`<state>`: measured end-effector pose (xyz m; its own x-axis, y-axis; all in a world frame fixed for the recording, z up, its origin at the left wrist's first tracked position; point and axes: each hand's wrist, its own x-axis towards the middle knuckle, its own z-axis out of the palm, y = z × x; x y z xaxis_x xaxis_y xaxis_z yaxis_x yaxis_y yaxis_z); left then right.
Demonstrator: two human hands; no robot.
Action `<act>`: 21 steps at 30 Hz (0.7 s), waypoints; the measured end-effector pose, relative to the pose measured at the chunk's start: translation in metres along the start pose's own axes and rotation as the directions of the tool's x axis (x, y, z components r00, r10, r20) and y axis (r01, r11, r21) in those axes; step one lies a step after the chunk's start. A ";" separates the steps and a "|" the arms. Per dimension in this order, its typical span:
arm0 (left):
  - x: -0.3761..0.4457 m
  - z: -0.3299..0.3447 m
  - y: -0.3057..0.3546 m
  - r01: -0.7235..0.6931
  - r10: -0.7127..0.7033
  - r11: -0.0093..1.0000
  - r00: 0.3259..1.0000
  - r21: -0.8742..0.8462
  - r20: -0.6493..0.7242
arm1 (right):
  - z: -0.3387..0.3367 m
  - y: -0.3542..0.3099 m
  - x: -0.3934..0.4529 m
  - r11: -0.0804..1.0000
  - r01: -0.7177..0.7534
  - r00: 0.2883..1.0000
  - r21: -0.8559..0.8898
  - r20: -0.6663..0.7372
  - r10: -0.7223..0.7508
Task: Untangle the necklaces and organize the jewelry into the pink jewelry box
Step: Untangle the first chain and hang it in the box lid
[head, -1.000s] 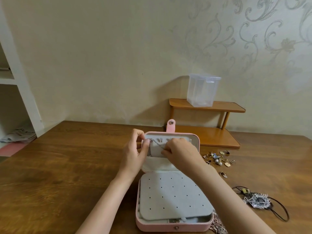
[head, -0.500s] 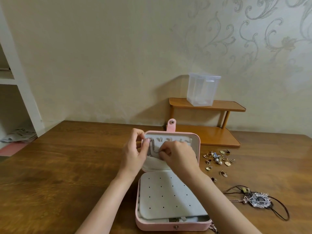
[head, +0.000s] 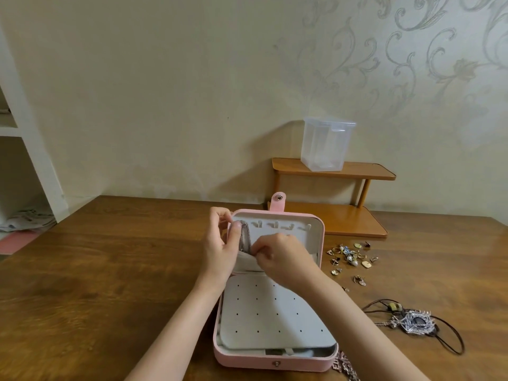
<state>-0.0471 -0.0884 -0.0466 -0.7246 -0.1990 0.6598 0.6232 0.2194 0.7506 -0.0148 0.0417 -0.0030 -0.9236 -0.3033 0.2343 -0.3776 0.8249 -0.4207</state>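
Observation:
The pink jewelry box (head: 275,362) lies open on the wooden table, its lid upright with a row of small hooks. A silver chain necklace (head: 244,239) hangs from the leftmost hook inside the lid. My left hand (head: 221,247) pinches the chain's top at that hook. My right hand (head: 280,255) pinches the lower part of the chain at the lid's pocket. A grey perforated earring panel (head: 272,314) covers the box's base. A dark-cord necklace with a silver pendant (head: 415,323) lies to the right.
A pile of small earrings and charms (head: 350,257) sits right of the box. Another chain piece (head: 343,365) shows at the box's front right corner. A small wooden two-tier shelf (head: 332,171) with a clear plastic container (head: 325,144) stands against the wall.
My right hand has slid lower along the chain toward the lid's pocket. The left hand stays at the hook. The view has shifted slightly.

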 end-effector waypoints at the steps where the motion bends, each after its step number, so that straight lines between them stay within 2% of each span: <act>1: 0.000 0.000 0.000 0.045 -0.046 0.999 0.999 -0.020 -0.007 | 0.002 -0.001 0.000 1.000 0.009 1.000 0.005 0.028 -0.009; 3: 0.002 -0.001 0.001 0.123 -0.123 0.991 0.992 -0.062 0.002 | 0.004 -0.002 -0.001 1.000 0.026 0.999 0.007 0.039 -0.026; 6: 0.005 -0.002 0.001 0.215 -0.211 0.970 0.976 -0.110 0.045 | -0.004 0.002 -0.001 1.000 0.016 0.997 0.023 -0.081 -0.014; 8: 0.009 -0.003 0.001 0.293 -0.287 0.953 0.954 -0.070 0.089 | -0.016 0.009 0.001 1.000 0.015 0.989 0.016 -0.144 -0.013; 12: 0.023 -0.005 -0.007 0.495 -0.513 0.858 0.839 0.136 0.180 | -0.039 0.027 0.002 1.000 0.001 1.000 -0.007 -0.021 -0.001; 14: 0.028 -0.006 -0.011 0.511 -0.561 0.823 0.800 0.248 0.213 | -0.046 0.035 -0.001 1.000 -0.029 1.000 -0.006 0.008 0.030; 21: 0.025 0.001 -0.004 0.369 -0.589 0.726 0.770 0.581 0.247 | -0.061 0.051 -0.018 0.996 -0.084 0.989 -0.030 0.116 0.087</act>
<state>-0.0684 -0.0936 -0.0330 -0.9973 -0.0469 0.0569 0.0137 0.6402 0.7681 -0.0134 0.1187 0.0246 -0.9544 -0.2836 0.0931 -0.2962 0.8615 -0.4125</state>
